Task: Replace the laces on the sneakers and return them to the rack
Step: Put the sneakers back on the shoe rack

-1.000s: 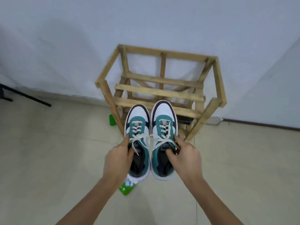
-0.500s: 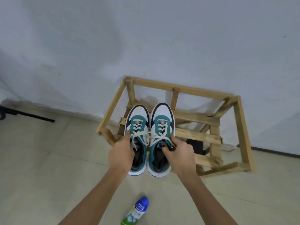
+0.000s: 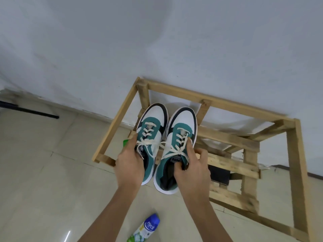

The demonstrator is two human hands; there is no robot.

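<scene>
Now, 2 laced sneakers held above the rack.
Left hand and right hand each grip 1 collar, toes toward 12 o'clock, probably for level shelving.

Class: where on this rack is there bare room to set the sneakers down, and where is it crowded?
Free: the slats right of the sneakers, up to the rack's right posts. Crowded: the level below, where a black object lies.

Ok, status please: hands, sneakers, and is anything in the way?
Left hand grips left sneaker, right hand grips right sneaker. Both laced, toes over rack top. Bottle on floor, apart from rack.
</scene>
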